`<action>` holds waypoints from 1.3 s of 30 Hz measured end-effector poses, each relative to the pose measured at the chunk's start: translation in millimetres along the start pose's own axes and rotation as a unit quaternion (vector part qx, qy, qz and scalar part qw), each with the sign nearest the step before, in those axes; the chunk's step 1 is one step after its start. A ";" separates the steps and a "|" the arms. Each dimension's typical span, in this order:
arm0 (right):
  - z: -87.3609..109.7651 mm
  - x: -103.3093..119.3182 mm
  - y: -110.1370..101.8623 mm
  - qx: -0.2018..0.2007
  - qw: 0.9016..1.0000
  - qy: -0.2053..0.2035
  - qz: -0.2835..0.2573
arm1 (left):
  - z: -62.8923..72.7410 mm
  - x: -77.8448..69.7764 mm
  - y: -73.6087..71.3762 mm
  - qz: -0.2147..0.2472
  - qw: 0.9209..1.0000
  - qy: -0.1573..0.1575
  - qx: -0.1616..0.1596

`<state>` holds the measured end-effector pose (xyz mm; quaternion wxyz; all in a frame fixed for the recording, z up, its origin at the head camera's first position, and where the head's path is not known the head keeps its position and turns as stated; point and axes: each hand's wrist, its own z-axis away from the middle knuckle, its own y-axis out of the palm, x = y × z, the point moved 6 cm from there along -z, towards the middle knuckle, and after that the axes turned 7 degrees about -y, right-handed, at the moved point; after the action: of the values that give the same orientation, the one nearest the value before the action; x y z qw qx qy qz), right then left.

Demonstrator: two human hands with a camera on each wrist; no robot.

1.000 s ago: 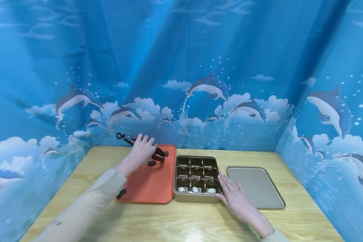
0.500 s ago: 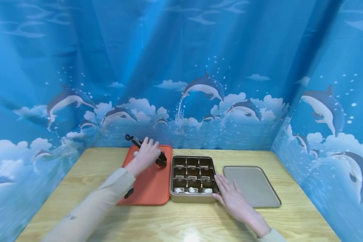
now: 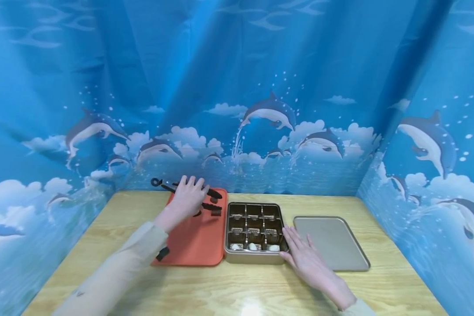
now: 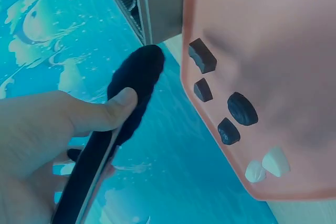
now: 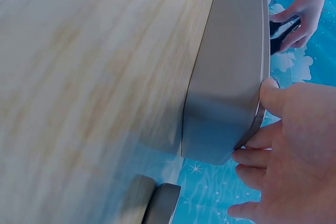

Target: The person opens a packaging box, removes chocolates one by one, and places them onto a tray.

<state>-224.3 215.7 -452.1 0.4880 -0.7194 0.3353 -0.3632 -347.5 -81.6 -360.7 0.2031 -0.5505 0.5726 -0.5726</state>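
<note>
My left hand (image 3: 187, 197) grips black tongs (image 4: 136, 72) over the far part of a red tray (image 3: 197, 245). The two tong heads stand apart. Below them lie several dark brown, chocolate-like pieces (image 4: 202, 56); in the left wrist view two white pieces (image 4: 276, 162) lie near the tray's corner. To the right is a metal box (image 3: 254, 257) with a brown divided insert. Each of its three front compartments holds a white piece (image 3: 253, 246). My right hand (image 3: 310, 263) rests with fairly straight fingers against the box's right front corner, thumb at the rim.
A flat metal lid (image 3: 332, 241) lies on the wooden table (image 3: 221, 289), right of the box. Near the tray's front left corner sits a dark object (image 3: 163, 253), partly hidden by the sleeve. A blue dolphin-print curtain (image 3: 237, 109) stands behind and at both sides.
The left hand with the tongs shifted right, then back left over the tray. The tong heads, close together half a second ago, are now spread. The right hand stays at the box.
</note>
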 end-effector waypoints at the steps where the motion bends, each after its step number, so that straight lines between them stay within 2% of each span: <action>1: 0.0 -0.1 -0.4 0.000 1.000 0.001 -0.001 | 2.5 1.1 -2.6 0.002 1.000 -0.001 -0.006; 8: -1.0 -0.8 -0.9 0.006 1.000 0.003 0.000 | 21.8 3.3 -15.5 0.029 0.997 0.014 -0.064; 12: -1.0 -0.5 -1.6 0.008 1.000 0.005 -0.004 | 31.1 1.9 -21.9 0.036 0.996 0.034 -0.078; 15: -0.7 -0.3 -2.9 0.005 1.000 0.003 -0.003 | 36.3 -1.3 -26.9 0.047 0.995 0.048 -0.071; 25: -1.0 0.1 -1.3 -0.001 1.000 -0.013 -0.007 | 44.7 -22.3 -44.9 0.042 0.992 0.108 -0.051; 32: -3.2 -0.7 -1.9 -0.002 1.000 -0.012 -0.006 | 41.3 -44.8 -53.6 0.003 0.989 0.147 -0.036; 39: -4.7 -1.1 -1.9 -0.001 1.000 -0.013 -0.002 | 41.4 -68.3 -57.1 -0.048 0.976 0.198 -0.077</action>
<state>-228.6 215.1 -449.3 0.4908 -0.7252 0.3278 -0.3545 -267.8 -25.6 -348.5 0.0151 -0.4670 0.6169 -0.6333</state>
